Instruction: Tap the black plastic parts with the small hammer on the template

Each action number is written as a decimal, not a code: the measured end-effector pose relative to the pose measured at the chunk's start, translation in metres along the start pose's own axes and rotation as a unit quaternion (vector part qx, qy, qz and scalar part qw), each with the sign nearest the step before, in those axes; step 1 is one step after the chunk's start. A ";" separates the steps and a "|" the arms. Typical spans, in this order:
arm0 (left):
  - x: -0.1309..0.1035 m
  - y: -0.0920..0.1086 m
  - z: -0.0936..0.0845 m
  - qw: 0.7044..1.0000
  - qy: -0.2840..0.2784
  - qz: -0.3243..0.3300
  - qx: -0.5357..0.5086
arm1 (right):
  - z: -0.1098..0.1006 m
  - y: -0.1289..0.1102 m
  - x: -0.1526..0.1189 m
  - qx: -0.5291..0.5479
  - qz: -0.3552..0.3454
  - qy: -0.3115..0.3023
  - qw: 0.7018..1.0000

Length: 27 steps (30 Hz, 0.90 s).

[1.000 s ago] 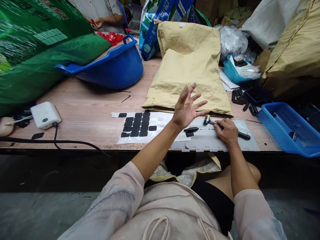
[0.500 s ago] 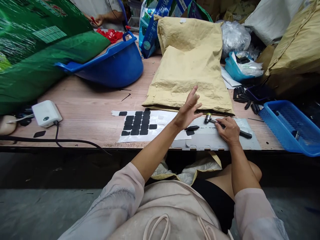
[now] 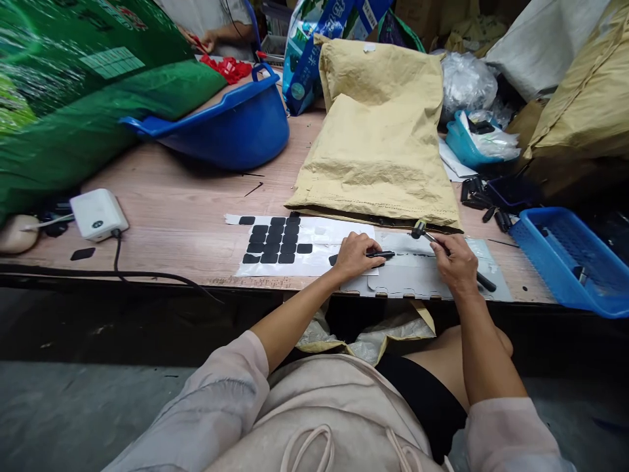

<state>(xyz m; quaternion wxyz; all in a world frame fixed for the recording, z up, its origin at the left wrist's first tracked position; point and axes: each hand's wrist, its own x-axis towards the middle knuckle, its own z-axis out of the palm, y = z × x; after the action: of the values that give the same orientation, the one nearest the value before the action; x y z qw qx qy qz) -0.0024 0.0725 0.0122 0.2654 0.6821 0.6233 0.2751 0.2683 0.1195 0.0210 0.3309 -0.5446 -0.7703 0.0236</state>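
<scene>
My right hand (image 3: 457, 262) is closed around the handle of a small hammer (image 3: 419, 229), whose head is lifted a little above the grey work sheet (image 3: 413, 278). At the left end of that sheet my left hand (image 3: 358, 254) has its fingers closed on a slim black pen-shaped piece (image 3: 386, 254), which lies along the surface. Left of this hand, a white sheet (image 3: 312, 262) carries rows of black rounded square stickers (image 3: 270, 249). Part of another dark flat piece (image 3: 333, 259) shows beside the wrist.
A large tan paper sack (image 3: 383, 144) lies behind the hands. To the right are a blue plastic basket (image 3: 565, 255) and small black parts (image 3: 474, 190). A blue basin (image 3: 230, 131), green sack (image 3: 113, 92) and white power box (image 3: 99, 215) are left. Another person's hand (image 3: 209, 40) is far back.
My left hand has come down from the air onto the slim black piece, its spread fingers closing. My right hand has raised the hammer off the sheet. The view has shifted slightly.
</scene>
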 end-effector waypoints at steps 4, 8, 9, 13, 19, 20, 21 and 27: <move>0.001 0.003 -0.003 1.000 -0.002 -0.007 -0.004 | -0.005 -0.041 -0.017 0.077 -0.022 -0.024 0.997; -0.001 0.005 -0.003 1.000 -0.008 -0.010 0.000 | -0.005 -0.074 -0.033 0.093 -0.030 -0.047 0.994; -0.001 0.005 -0.003 1.000 -0.008 -0.009 0.000 | -0.006 -0.080 -0.035 0.087 -0.033 -0.040 0.995; -0.002 0.005 -0.003 1.000 -0.010 -0.006 0.008 | -0.013 -0.095 -0.040 0.079 -0.063 0.011 0.995; -0.002 0.005 -0.004 0.999 -0.016 0.004 0.034 | -0.011 -0.097 -0.050 0.081 -0.082 0.046 0.992; -0.002 0.005 -0.005 0.999 -0.016 0.005 0.038 | -0.008 -0.096 -0.052 0.077 -0.081 0.047 0.993; -0.002 0.005 -0.005 0.999 -0.017 0.007 0.040 | -0.005 -0.094 -0.054 0.070 -0.080 0.048 0.993; -0.002 0.005 -0.004 0.999 -0.013 0.011 0.041 | 0.005 -0.087 -0.062 -0.016 -0.089 0.001 0.996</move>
<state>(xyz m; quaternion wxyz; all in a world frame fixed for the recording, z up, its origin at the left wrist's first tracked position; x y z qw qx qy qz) -0.0018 0.0705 0.0184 0.2416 0.7030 0.6230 0.2434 0.2057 0.0333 0.0218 0.3241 -0.4793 -0.8154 -0.0187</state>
